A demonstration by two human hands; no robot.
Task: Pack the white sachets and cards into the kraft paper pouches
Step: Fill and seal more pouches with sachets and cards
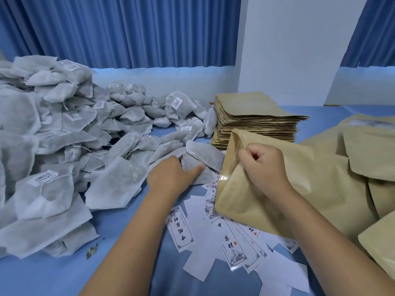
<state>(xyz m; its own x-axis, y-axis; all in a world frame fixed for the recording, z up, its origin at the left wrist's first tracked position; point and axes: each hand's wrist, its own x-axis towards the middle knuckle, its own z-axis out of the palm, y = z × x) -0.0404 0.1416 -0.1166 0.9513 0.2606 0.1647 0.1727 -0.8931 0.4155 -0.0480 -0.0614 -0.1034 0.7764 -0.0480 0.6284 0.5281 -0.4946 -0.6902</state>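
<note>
My left hand (173,176) is pressing down on a white sachet (203,161), fingers closing around it. My right hand (264,165) is pinching the kraft pouch (245,201) mouth open, just right of the sachet. Sachet's long axis is pointing toward that mouth; left hand is nearer.

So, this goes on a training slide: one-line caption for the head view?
Left hand takes a sachet while right hand holds a pouch open.
</note>
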